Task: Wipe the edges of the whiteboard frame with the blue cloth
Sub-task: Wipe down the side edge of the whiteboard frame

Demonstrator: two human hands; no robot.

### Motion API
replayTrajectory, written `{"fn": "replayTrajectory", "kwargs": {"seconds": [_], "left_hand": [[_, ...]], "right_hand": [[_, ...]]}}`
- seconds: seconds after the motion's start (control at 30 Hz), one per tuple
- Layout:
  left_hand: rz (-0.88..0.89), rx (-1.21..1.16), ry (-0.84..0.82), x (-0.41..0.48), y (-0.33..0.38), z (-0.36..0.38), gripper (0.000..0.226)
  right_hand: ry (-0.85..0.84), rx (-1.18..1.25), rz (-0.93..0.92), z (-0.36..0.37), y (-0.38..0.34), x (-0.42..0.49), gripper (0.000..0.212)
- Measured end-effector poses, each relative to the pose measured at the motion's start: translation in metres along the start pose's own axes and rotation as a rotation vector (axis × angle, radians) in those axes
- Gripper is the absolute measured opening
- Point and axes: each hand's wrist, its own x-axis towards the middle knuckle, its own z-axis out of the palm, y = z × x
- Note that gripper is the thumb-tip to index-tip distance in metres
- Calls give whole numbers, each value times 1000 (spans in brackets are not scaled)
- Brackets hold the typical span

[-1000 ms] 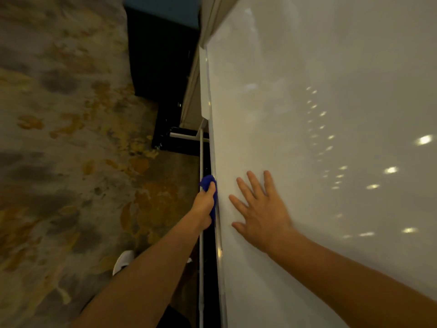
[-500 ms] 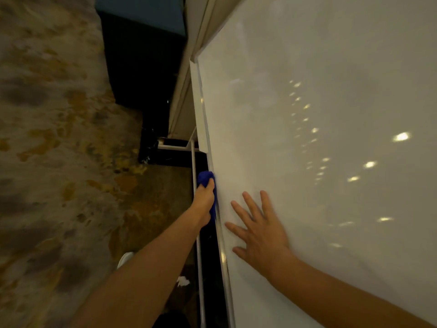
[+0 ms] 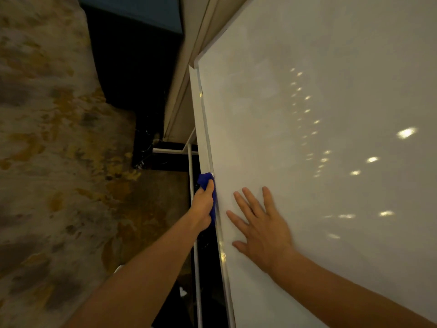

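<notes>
Left hand closed around blue cloth, fingers curled and clamped on it, thumb lying along the front. Cloth bunched, poking out beyond the fingertips and trailing as a thin strip down the thumb side of the palm. Pressed against whiteboard frame, the pale metal strip on the board's left vertical edge; cloth touching the frame just beyond the thumb tip. Knuckles wrapped around the outer side of the edge, out of sight.

Right hand laid flat on whiteboard, palm down, fingers apart and straight, nothing held. Little finger side away from the frame, thumb pointing toward it. Gap of bare white surface between right fingertips and the cloth; hands near each other, not touching. Index finger close to the frame strip, just beside it but apart.

Board surface glossy, scattered bright ceiling-light reflections well beyond the right fingers, toward the far side. Rounded frame corner well ahead of the left fingertips, along the same edge.

Thin white stand pole running parallel to the frame, just outside the left knuckles; crossbar meeting it ahead of the cloth. Patterned brown and grey carpet on the far side of the left forearm. Dark cabinet beyond, past the frame corner. Small white scrap on the dark floor strip beneath the left forearm; identity unclear.
</notes>
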Motion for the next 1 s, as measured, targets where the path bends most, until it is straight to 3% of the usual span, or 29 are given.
{"fn": "replayTrajectory", "kwargs": {"seconds": [0.23, 0.43, 0.6, 0.8, 0.87, 0.93, 0.97, 1.0], "left_hand": [[55, 117, -39, 8, -27, -4, 32], [141, 248, 112, 24, 15, 6, 25], [277, 619, 345, 22, 28, 18, 11], [508, 1139, 416, -12, 70, 1, 38], [504, 1174, 397, -7, 84, 6, 35], [439, 1116, 323, 12, 91, 22, 14], [410, 1085, 276, 26, 94, 30, 18], [374, 1048, 228, 40, 96, 37, 35]], "right_hand": [[-99, 23, -51, -4, 10, 30, 88], [64, 20, 84, -39, 69, 97, 89], [104, 90, 126, -56, 116, 138, 78], [164, 266, 148, -63, 122, 159, 68], [213, 407, 171, -70, 123, 163, 63], [300, 548, 182, -78, 132, 169, 58], [338, 576, 179, -83, 137, 172, 55], [362, 581, 176, -86, 143, 176, 53]]}}
